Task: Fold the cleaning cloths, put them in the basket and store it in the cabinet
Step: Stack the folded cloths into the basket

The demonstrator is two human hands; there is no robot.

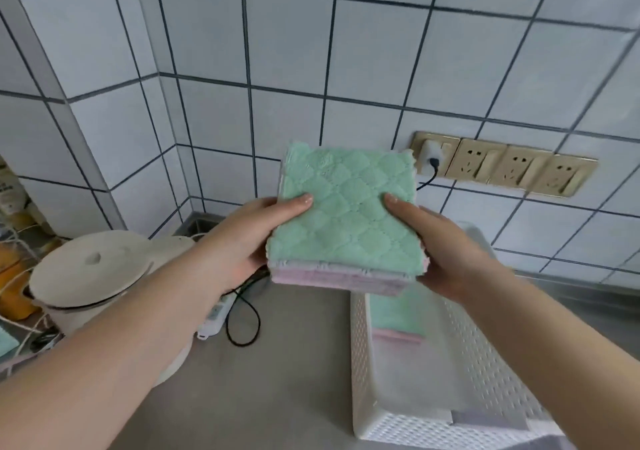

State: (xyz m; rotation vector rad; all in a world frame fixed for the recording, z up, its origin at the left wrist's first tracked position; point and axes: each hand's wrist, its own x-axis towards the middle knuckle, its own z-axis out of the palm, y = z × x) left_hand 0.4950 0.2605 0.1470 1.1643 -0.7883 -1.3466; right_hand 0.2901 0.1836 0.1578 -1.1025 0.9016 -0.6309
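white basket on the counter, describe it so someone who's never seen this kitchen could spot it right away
Start at the row of beige wall sockets on the white tiled wall, then drop to the grey counter below them. The white basket sits there, under the stack of cloths held by the left hand and right hand. Unlike the round white pot at left, it is rectangular with perforated walls and holds folded cloths.

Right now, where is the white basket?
In the head view the white perforated basket sits on the grey counter at lower right, below the folded cloth stack held by both hands, with folded cloths already inside.
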